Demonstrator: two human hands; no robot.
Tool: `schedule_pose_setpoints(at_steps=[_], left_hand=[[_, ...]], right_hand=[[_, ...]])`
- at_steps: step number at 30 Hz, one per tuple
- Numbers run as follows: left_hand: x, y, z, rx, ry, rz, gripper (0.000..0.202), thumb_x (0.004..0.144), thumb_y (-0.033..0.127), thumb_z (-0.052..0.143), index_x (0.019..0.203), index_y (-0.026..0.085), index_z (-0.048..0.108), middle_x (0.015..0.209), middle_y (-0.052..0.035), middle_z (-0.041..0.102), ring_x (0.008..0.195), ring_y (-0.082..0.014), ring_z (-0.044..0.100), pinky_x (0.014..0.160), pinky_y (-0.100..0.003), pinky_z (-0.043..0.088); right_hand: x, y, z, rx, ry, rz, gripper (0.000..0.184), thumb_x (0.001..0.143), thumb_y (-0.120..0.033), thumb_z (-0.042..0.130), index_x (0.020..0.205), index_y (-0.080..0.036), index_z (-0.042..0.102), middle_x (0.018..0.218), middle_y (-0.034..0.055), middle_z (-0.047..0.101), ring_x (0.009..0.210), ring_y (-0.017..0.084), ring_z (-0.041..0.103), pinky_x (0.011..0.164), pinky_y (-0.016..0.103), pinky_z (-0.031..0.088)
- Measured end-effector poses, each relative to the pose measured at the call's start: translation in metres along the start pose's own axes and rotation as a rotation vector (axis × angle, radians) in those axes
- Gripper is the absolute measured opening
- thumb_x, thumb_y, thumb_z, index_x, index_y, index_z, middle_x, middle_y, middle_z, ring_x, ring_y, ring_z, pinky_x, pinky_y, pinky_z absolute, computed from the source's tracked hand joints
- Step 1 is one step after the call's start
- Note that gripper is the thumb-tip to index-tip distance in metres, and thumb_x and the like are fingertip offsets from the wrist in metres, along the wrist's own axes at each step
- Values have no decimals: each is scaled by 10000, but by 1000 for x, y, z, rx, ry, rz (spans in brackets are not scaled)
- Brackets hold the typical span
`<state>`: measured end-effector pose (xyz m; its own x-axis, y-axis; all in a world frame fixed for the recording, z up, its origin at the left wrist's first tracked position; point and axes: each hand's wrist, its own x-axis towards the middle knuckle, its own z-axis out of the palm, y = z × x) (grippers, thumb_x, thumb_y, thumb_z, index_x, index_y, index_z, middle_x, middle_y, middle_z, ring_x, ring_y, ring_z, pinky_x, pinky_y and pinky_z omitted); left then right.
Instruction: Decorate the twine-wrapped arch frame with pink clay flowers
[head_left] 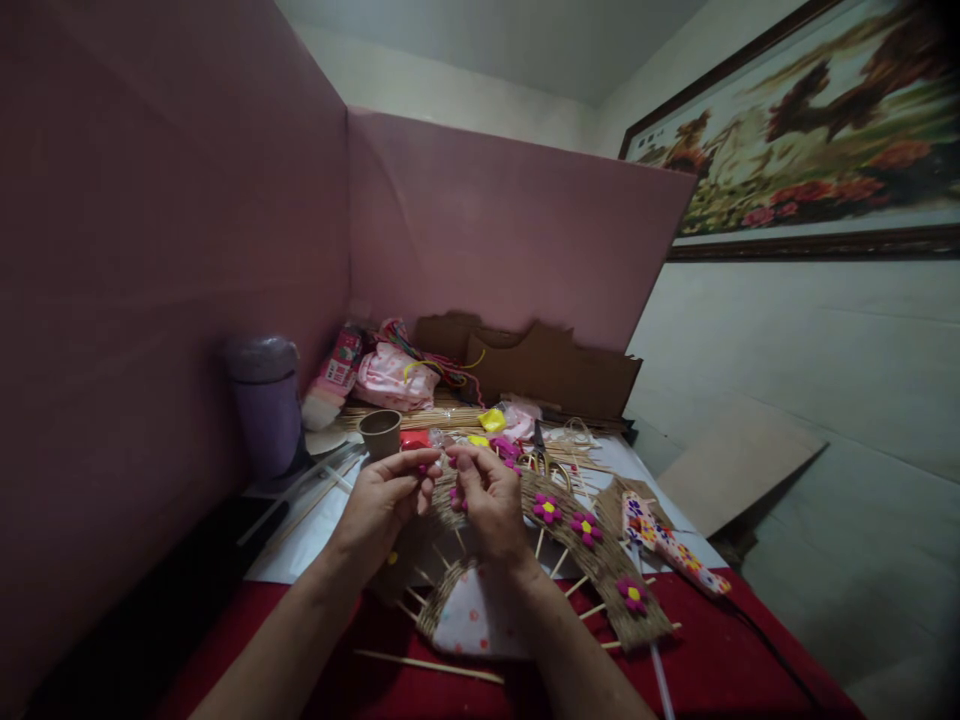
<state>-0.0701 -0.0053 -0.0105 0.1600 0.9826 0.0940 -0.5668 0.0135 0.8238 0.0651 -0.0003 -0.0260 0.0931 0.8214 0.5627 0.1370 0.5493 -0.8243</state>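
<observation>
My left hand (384, 500) and my right hand (489, 498) are raised close together over a woven straw fan-shaped piece (600, 565) built on wooden skewers. Pink flowers with yellow centres (547, 508) sit along its band. Both hands have their fingertips pinched together around a small pink piece (436, 467) between them, too small to name. The fan's near part is hidden under my hands and wrists.
A red cloth (720, 660) covers the table's near part. Behind stand a purple jar (264, 400), a small brown cup (380, 432), scissors (541, 455), a skewer bundle (420, 415), pink bags and cardboard (555, 365). A flower-patterned glue gun (671, 545) lies right. Pink partition walls close left and back.
</observation>
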Motion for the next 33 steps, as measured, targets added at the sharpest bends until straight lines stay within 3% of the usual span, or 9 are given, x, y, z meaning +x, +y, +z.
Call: schedule_pose_setpoints(at_steps=[5, 10, 16, 21, 24, 28, 33], left_hand=[[-1, -1, 1, 53, 28, 32, 283, 609, 161, 756, 880, 97, 704, 709, -52, 666, 546, -67, 547, 481, -149, 435], [-2, -4, 1, 272, 40, 160, 288, 676, 311, 741, 887, 129, 668, 587, 2, 621, 379, -43, 422, 336, -148, 282], [-6, -3, 7, 353, 49, 226, 271, 622, 277, 771, 853, 147, 712, 589, 1, 632, 430, -59, 438, 373, -162, 302], [-6, -6, 7, 432, 145, 378, 117, 584, 208, 778, 663, 147, 718, 545, 9, 609, 463, -58, 455, 407, -154, 336], [-4, -5, 5, 330, 149, 307, 178, 585, 256, 788, 662, 141, 675, 499, 29, 573, 400, -44, 417, 359, -148, 294], [0, 2, 2, 74, 174, 195, 308, 559, 327, 811, 702, 137, 616, 558, 12, 614, 409, -55, 466, 349, -144, 330], [3, 4, 0, 25, 110, 140, 385, 556, 364, 815, 771, 104, 629, 611, -29, 651, 432, -67, 509, 342, -141, 368]], right_hand=[[0, -4, 2, 112, -25, 76, 192, 821, -333, 584, 905, -186, 673, 689, 14, 602, 515, 111, 487, 458, 229, 411], [-1, -7, 4, 189, -54, 88, 101, 796, -269, 617, 841, -183, 642, 676, -10, 576, 509, 90, 465, 472, 216, 398], [0, -8, 3, 145, -84, 89, 138, 799, -298, 613, 767, -167, 644, 601, -21, 541, 508, 91, 450, 482, 215, 375], [0, -8, 3, 80, -119, 79, 203, 821, -339, 580, 754, -159, 648, 564, -26, 511, 481, 92, 449, 466, 216, 370], [-1, -7, 3, 70, -128, 77, 198, 827, -343, 574, 750, -166, 618, 583, -27, 525, 468, 90, 459, 459, 213, 377], [-1, -3, 2, -29, 1, 94, 218, 845, -368, 550, 752, -175, 590, 637, -13, 553, 486, 90, 474, 459, 209, 385], [2, -6, 1, 117, 18, 161, 283, 826, -454, 557, 779, -175, 571, 634, -19, 548, 457, 86, 468, 409, 203, 390]])
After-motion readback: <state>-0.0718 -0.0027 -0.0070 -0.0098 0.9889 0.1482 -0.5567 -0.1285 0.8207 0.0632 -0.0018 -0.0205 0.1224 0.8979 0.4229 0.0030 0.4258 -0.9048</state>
